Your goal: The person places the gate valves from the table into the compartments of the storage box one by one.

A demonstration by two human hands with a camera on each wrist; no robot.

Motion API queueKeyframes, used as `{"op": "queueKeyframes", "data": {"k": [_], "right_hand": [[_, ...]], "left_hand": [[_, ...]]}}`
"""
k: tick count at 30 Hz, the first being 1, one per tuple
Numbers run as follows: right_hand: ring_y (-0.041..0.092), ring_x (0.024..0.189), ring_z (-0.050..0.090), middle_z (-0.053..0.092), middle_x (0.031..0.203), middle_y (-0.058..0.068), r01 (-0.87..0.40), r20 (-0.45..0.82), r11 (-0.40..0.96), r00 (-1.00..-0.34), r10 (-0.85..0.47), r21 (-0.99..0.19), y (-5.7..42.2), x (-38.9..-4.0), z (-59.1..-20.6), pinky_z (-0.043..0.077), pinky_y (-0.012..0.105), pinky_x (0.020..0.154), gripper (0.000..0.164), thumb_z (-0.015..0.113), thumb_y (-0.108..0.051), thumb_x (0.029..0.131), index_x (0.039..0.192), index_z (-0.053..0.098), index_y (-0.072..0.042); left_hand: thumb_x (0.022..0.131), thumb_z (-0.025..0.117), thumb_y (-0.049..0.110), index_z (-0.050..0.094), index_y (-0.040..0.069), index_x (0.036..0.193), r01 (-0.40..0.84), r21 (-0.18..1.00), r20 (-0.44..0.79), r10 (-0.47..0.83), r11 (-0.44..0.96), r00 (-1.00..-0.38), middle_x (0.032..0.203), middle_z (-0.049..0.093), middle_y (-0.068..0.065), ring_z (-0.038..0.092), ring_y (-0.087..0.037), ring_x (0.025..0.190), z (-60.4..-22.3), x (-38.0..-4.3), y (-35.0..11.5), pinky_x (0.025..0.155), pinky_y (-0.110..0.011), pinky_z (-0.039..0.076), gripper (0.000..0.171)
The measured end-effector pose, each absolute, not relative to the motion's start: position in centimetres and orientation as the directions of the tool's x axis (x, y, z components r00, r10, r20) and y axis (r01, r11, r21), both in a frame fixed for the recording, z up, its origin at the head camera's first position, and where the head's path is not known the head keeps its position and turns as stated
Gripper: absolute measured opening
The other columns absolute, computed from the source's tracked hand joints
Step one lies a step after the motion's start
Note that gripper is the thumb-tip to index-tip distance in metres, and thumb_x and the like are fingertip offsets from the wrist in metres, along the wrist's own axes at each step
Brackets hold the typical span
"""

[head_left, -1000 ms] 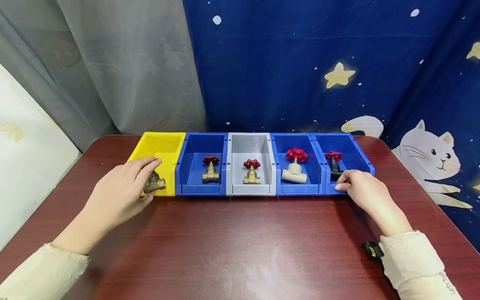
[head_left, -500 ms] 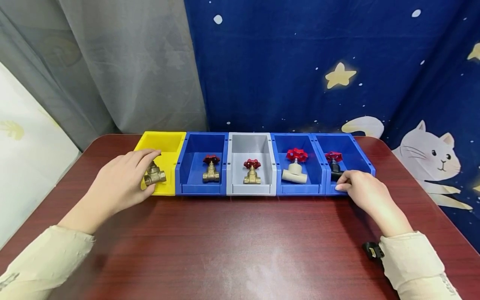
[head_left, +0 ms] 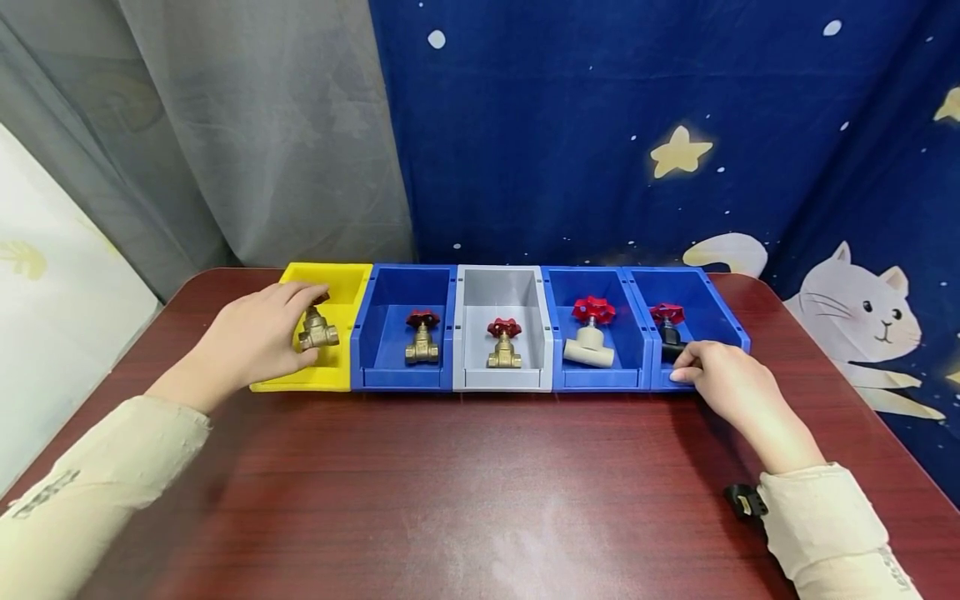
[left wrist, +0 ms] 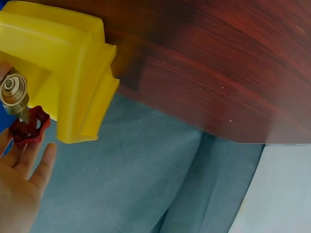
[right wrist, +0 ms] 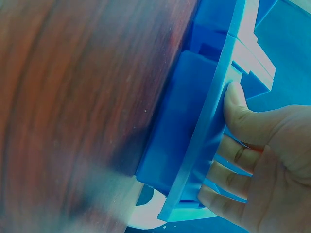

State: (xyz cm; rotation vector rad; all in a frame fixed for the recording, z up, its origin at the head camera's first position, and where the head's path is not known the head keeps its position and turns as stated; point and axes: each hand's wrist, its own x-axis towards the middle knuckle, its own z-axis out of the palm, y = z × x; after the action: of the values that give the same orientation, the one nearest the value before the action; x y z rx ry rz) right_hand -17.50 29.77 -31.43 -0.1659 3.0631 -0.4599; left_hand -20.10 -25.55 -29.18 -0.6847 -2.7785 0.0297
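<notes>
In the head view my left hand grips a brass gate valve over the yellow bin. The left wrist view shows the valve's red handwheel against the fingers, and a fingertip at the brass body. At the far right bin, my right hand reaches over the low front. Its fingers curl at the end of a black valve with a red handwheel; that end is hidden. In the right wrist view, the thumb lies at the blue bin's rim and the fingertips pass behind it.
Left of the right hand's bin stands a blue bin with a beige tee-shaped valve. A grey bin and another blue bin each hold a brass valve with red wheel. The bins adjoin on a red-brown table.
My left hand has moved right and slightly away from me, carrying the brass valve further over the yellow bin; its handwheel now shows. The right hand has stayed put.
</notes>
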Motion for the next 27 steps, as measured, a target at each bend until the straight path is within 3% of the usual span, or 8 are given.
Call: {"op": "queueKeyframes", "data": {"k": [15,27], "right_hand": [[0.030,0.077,0.056,0.064,0.079,0.008,-0.084,-0.040,0.954,-0.994,-0.099,-0.288,30.0,-17.4,-31.2,0.047,0.056,0.070,0.011,0.067,-0.016,0.094,0.092,0.070,-0.006],[0.028,0.076,0.056,0.065,0.080,0.008,-0.095,-0.028,0.952,-0.994,-0.108,-0.290,29.7,-17.5,-31.4,0.048,0.055,0.071,0.010,0.068,-0.016,0.094,0.091,0.070,-0.006]], "left_hand": [[0.071,0.085,0.023,0.050,-0.001,0.138,0.445,0.077,0.027,0.445,0.892,-0.895,0.133,0.055,-0.021,0.052,-0.037,0.118,-29.8,-23.6,-26.0,0.097,-0.058,0.045,0.079],[0.069,0.086,0.016,0.048,-0.009,0.136,0.420,0.197,-0.124,0.447,0.886,-0.886,0.129,0.057,-0.026,0.053,-0.040,0.116,-30.1,-24.9,-24.9,0.105,-0.058,0.038,0.081]]}}
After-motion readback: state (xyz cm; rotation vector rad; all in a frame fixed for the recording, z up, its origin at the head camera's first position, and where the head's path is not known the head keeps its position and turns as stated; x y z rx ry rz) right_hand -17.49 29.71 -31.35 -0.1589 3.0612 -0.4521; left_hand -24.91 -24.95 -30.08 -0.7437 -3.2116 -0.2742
